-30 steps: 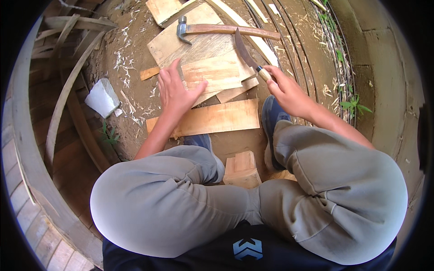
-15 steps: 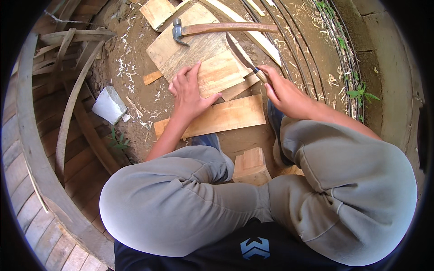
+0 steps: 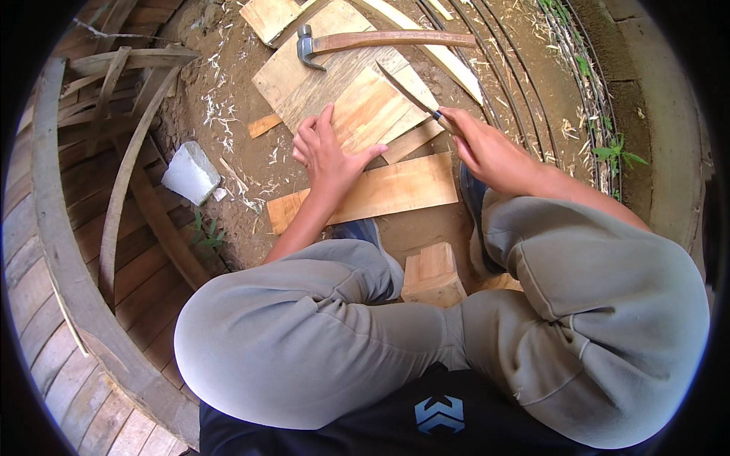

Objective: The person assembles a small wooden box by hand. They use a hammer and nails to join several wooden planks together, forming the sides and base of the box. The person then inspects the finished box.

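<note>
Wrapping round the handle of the knife, the fingers of the right hand were closed together and hid most of the grip. The thin, dark blade slanted up and leftward over the right part of the board; whether its edge touched the wood could not be told. The left hand lay at the board's near left corner, thumb spread well away from the forefinger, which pointed up along the left edge, while the other fingers were bent.

The board rested on a stack of lower boards, between the two hands. Just beyond the blade's tip, the hammer lay across the stack, its metal head to the left, its wooden handle reaching over a pale strip. Nearer the person, a plank lay crosswise on the ground in front of the shoes, and a block sat between the legs. Farther out were a pale stone on the left, scattered shavings, and dark rods and a green plant on the right.
</note>
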`<state>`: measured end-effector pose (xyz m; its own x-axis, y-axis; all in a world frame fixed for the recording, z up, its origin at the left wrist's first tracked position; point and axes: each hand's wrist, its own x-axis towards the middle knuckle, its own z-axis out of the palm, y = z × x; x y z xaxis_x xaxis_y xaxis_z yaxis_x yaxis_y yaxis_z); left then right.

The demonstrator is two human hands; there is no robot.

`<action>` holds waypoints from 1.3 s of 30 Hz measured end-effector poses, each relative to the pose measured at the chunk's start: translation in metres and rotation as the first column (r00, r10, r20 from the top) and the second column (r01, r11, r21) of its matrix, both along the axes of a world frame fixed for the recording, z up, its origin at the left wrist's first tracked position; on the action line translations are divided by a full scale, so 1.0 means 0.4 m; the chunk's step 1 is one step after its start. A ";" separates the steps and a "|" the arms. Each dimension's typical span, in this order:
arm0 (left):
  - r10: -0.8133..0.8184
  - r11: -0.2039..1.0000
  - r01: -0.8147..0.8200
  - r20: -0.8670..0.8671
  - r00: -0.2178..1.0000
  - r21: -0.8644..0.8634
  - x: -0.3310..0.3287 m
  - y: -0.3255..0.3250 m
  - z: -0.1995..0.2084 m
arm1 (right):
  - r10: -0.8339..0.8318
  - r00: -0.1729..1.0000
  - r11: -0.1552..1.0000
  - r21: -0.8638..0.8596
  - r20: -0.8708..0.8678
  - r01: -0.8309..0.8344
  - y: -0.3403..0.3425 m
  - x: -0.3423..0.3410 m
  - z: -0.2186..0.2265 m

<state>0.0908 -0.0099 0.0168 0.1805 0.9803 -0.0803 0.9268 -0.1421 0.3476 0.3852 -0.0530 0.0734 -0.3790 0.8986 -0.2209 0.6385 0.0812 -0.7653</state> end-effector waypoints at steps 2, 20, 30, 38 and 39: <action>0.003 1.000 -0.003 -0.011 1.000 0.000 -0.003 -0.001 0.000 | 0.011 1.000 1.000 0.013 0.007 -0.011 -0.001 -0.003 -0.007; -0.354 0.666 0.501 0.357 0.864 -0.552 0.073 0.106 0.199 | -0.062 0.996 0.953 -0.293 0.060 0.077 0.046 -0.056 0.077; 0.443 0.447 0.355 0.548 0.710 -0.821 0.202 0.043 0.107 | 0.019 0.997 0.971 -0.236 -0.080 -0.038 0.032 -0.057 0.044; 0.485 0.450 0.215 0.439 0.756 -0.867 0.099 0.037 0.110 | 0.217 0.962 0.921 -0.294 -0.164 -0.257 0.155 -0.040 0.115; 0.473 0.449 0.214 0.435 0.766 -0.867 0.082 0.037 0.126 | 0.121 0.984 0.938 -0.311 -0.128 -0.155 0.196 -0.046 0.143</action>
<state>0.1238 0.0049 0.0672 0.3971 0.4649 -0.7913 0.4691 0.6382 0.6104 0.3666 0.0253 0.1307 -0.5310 0.7250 -0.4386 0.5527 -0.0959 -0.8278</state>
